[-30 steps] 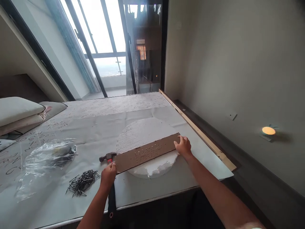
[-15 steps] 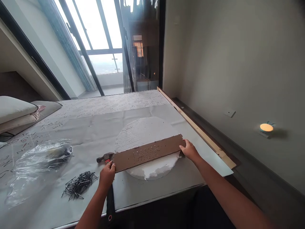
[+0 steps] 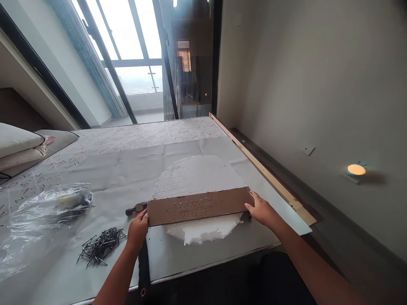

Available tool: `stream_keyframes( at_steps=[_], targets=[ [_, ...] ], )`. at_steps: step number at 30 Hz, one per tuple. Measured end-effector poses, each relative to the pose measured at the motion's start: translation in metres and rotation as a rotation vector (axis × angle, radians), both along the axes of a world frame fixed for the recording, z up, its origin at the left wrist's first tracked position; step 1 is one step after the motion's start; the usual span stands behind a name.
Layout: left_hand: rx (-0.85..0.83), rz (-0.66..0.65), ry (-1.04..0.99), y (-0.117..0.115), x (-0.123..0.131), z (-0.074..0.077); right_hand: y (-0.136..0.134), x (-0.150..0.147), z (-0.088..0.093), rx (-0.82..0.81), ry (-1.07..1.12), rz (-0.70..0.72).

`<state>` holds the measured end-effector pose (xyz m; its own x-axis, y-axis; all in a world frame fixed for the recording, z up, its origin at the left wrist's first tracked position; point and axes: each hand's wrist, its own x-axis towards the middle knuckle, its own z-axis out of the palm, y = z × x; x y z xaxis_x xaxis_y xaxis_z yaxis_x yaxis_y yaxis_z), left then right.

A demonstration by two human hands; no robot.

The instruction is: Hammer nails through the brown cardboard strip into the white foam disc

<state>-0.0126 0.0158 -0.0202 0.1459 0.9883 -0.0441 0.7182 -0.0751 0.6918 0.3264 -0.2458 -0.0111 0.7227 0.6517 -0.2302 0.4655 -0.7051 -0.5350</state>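
Observation:
A long brown board dotted with small nail heads lies across a round white foam disc. My left hand grips the board's left end, fingers closed round its edge. Its right end is held by my right hand, thumb on top. Just behind my left hand shows the head of a hammer; a black handle runs down past my wrist to the near edge. The foam's near edge is ragged, with white crumbs around it.
Loose dark nails lie in a pile on the left. Beyond them is a crumpled clear plastic bag with something inside. A wooden strip runs along the right edge of the grey-sheeted surface. Folded bedding sits far left.
The board has turned slightly, its right end coming nearer and rightward, so it lies more level. Both hands have moved with it, still holding its ends. The view has shifted a little.

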Motion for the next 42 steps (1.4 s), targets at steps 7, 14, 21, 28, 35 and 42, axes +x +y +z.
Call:
stream_keyframes(
  at_steps=[7,14,21,28,35,42],
  targets=[
    [-0.066,0.012,-0.022,-0.010,-0.017,0.002,-0.010,-0.009,0.004,-0.061,0.008,0.019],
    [-0.085,-0.001,0.094,-0.018,-0.022,0.007,-0.017,-0.014,0.002,-0.123,-0.047,0.024],
    [0.297,-0.074,0.239,-0.032,-0.017,0.022,-0.011,-0.028,0.024,-0.091,-0.434,0.116],
    [0.820,-0.775,0.142,-0.128,0.063,0.024,0.060,-0.068,0.043,-0.056,-0.435,0.693],
    [0.808,-0.861,0.177,-0.153,0.079,0.004,0.090,-0.068,0.038,-0.197,-0.532,0.854],
    [0.752,-0.854,0.217,-0.153,0.081,-0.003,0.102,-0.068,0.046,-0.372,-0.607,1.060]
  ],
)
